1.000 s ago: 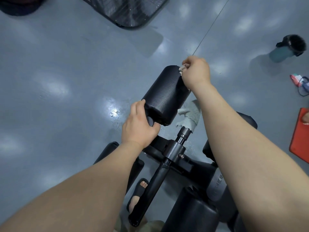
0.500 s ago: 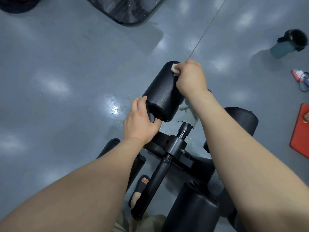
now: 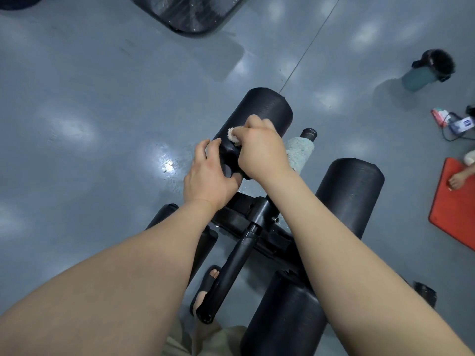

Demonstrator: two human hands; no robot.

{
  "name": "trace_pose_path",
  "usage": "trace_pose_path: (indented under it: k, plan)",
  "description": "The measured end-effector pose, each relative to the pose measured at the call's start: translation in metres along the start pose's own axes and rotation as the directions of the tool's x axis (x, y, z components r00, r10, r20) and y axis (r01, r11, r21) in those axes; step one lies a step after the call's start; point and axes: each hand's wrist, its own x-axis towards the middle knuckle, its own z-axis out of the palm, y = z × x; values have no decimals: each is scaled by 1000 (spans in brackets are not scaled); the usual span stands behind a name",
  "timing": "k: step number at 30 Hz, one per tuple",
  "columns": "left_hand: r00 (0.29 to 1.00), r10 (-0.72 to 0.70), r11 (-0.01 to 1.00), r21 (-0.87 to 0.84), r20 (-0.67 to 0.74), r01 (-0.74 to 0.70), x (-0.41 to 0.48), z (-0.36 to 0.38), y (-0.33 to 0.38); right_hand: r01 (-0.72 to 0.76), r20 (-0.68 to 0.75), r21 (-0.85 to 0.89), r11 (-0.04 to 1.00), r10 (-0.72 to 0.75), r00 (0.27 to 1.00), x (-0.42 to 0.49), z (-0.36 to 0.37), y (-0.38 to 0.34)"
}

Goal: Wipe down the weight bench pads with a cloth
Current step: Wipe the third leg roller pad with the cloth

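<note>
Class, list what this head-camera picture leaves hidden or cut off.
Head view: cloth partly hidden inside the right hand.
Head view: underside of the roller pad faces away from the camera.
Head view: person on the red mat cut off by the right edge.

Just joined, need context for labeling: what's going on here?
A person is wiping a black roller pad on a weight bench. The right hand grips a pale cloth and presses it on the pad near its close end; the rest of the cloth trails right of the wrist. The left hand grips the pad's near end, steadying it.
</note>
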Motion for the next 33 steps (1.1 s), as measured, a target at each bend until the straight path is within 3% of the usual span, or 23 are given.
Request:
trace_pose_path:
  k: [5, 9, 11, 14, 19, 28, 33]
  plan:
    - [1000, 20, 999, -29, -7, -20, -2, -2, 2, 84, 42, 21, 996, -85, 996, -20, -3, -9]
    - [999, 43, 999, -15, -19, -44, -3, -3, 2, 137, 105, 141, 981, -152, 983, -24, -10, -1]
    - [998, 56, 998, 3, -22, -55, -3, -2, 1, 56, 24, 201, 978, -62, 998, -11, -15, 12]
    - [998, 54, 998, 12, -28, -54, -4, -1, 1, -169, -94, 197, 966, 190, 977, 22, -19, 36]
    - [997, 74, 997, 14, -32, -74, -3, -2, 1, -380, -91, 125, 917, 392, 915, 67, -20, 65]
    - [998, 58, 998, 6, -19, -58, -2, -2, 1, -114, -1, 116, 987, 115, 993, 42, -12, 30]
    - [999, 35, 999, 9, -21, -34, -2, -1, 1, 29, 52, 90, 996, -34, 998, 12, -1, 4]
